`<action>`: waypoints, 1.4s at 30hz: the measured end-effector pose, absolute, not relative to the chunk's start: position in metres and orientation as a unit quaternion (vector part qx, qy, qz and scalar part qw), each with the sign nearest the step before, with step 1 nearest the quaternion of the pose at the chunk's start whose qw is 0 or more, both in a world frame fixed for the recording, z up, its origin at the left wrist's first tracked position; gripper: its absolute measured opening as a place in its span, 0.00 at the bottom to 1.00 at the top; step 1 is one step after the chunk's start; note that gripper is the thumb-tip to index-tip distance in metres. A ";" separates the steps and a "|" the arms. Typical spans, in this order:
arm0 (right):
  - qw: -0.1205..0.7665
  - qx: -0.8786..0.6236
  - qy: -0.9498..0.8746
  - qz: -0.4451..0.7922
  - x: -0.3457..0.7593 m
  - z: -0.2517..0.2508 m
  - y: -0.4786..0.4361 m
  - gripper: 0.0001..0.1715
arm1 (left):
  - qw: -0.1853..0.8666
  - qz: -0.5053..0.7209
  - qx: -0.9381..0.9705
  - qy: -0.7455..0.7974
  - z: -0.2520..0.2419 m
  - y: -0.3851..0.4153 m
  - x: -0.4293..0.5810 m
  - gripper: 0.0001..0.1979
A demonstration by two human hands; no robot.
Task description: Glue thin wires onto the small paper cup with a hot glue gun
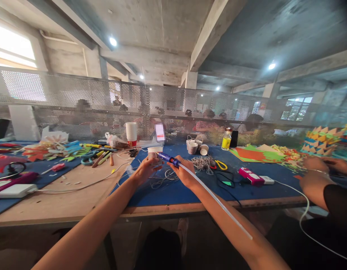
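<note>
My left hand (145, 169) is wrapped round a white paper cup (155, 151) held just above the blue mat (246, 187). My right hand (184, 171) grips a blue glue gun (167, 158) whose tip points at the cup's side. A long white glue stick (215, 200) runs from the gun's back down over my right forearm. A tangle of pale string (203, 163) lies just beyond my right hand.
A stack of paper cups (131, 134), several loose cups (194, 145), a yellow bottle (226, 139), scissors (221, 165), a pink tool (250, 176), coloured paper (254, 153) and cables lie about. Another person's hands (316, 167) work at the right. A mesh screen (190, 108) stands behind.
</note>
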State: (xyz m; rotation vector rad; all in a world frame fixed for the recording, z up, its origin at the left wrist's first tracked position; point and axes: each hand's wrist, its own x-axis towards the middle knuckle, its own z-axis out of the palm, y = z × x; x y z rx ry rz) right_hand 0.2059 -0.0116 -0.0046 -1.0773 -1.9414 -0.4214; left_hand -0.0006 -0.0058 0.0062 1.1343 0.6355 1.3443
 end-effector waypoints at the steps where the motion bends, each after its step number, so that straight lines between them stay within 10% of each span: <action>1: 0.426 -0.432 -0.777 -0.169 0.206 -0.005 -0.011 0.18 | 0.594 0.578 0.488 0.274 0.006 -0.006 -0.001 0.20; 42: 0.427 -0.435 -0.774 -0.171 0.209 -0.006 -0.009 0.15 | 0.625 0.573 0.463 0.257 0.002 -0.001 -0.005 0.19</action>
